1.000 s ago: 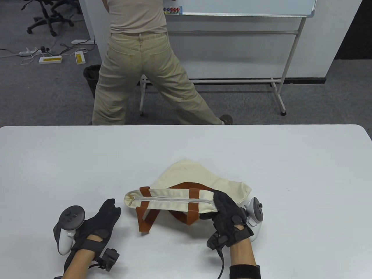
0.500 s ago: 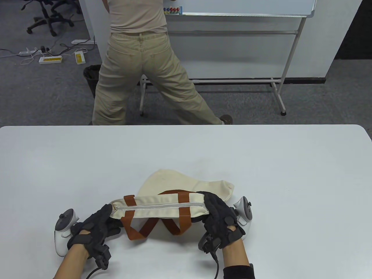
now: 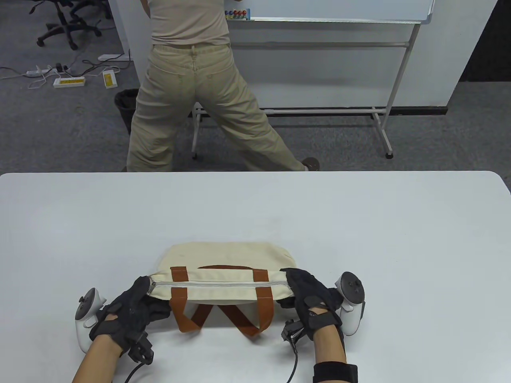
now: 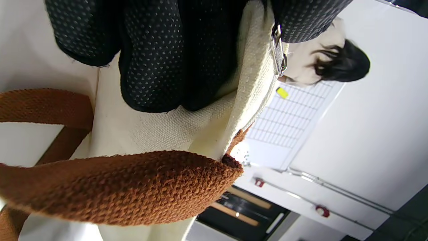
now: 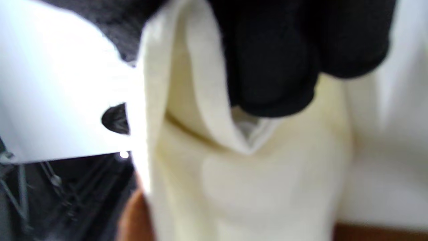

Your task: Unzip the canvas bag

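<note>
A cream canvas bag (image 3: 223, 259) with brown handles (image 3: 184, 317) lies near the table's front edge, its closed zipper (image 3: 217, 285) running left to right along the top. My left hand (image 3: 137, 303) grips the bag's left end, where the metal zipper pull (image 3: 151, 288) sits; in the left wrist view the pull (image 4: 278, 55) hangs beside my fingers (image 4: 157, 57) on the canvas (image 4: 160, 130). My right hand (image 3: 305, 293) grips the bag's right end; the right wrist view shows its fingers (image 5: 277, 67) on the canvas (image 5: 254, 187), blurred.
The white table (image 3: 359, 223) stretches wide behind and beside the bag. A person in beige clothes (image 3: 191, 95) stands past the far edge, in front of a whiteboard on a wheeled stand (image 3: 383, 119). Cables trail from both wrists.
The bag was dragged left and toward me and now lies flatter and square to the table. My left hand came in and took hold of the bag's left end; my right hand kept its grip.
</note>
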`<state>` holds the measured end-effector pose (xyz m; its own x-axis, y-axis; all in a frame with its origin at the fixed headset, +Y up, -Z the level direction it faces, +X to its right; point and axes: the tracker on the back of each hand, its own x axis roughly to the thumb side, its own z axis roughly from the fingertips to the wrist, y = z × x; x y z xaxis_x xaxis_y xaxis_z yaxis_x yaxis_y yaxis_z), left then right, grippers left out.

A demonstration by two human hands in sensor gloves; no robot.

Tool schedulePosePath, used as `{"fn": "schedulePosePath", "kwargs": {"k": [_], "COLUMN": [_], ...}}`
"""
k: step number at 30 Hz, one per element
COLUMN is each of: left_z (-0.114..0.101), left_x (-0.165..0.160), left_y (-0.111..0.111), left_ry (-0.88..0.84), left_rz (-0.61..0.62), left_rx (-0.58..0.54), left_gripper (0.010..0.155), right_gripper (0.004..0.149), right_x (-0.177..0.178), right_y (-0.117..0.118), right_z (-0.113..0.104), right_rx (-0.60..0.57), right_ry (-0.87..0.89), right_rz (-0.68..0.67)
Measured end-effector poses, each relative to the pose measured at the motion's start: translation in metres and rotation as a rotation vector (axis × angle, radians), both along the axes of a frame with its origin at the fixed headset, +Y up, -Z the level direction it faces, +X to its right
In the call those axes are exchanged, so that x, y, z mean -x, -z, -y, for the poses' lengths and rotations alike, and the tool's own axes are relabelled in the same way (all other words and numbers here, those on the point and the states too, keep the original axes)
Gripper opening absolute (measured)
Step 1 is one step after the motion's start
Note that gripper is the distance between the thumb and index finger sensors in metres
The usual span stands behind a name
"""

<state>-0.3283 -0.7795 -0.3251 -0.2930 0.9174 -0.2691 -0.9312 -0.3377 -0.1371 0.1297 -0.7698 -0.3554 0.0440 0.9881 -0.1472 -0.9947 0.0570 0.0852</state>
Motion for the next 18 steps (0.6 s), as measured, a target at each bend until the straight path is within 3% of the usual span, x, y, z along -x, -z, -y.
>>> {"fn": "schedulePosePath", "kwargs": {"k": [2, 5, 11, 13, 18], "left_z": [0.002, 0.0, -0.002, -0.003, -0.002], "left_x": [-0.001, 0.002, -0.001, -0.005, -0.011], "left_y": [0.0, -0.003, -0.004, -0.004, -0.004], "left_ry": [0.006, 0.158, 0.135, 0.123, 0.126], "left_rz": [-0.018, -0.101, -0.133, -0.125, -0.121], "left_rx": [0.012, -0.011, -0.002, -0.005, -0.002], "left_gripper": [0.054, 0.054, 0.053, 0.053, 0.053], "right_gripper": [0.046, 0.047, 0.057, 0.06, 0.061], "right_x": [-0.001, -0.003, -0.004, 0.0, 0.025], "right_y": [0.0, -0.003, -0.018, -0.024, -0.034], "right_z": [-0.002, -0.015, -0.06, -0.074, -0.1], "right_rx": [0.007, -0.006, -0.183, -0.256, -0.395], "right_ry": [-0.051, -0.137, -0.653, -0.703, -0.631], "right_rz": [0.016, 0.092, 0.285, 0.333, 0.348]}}
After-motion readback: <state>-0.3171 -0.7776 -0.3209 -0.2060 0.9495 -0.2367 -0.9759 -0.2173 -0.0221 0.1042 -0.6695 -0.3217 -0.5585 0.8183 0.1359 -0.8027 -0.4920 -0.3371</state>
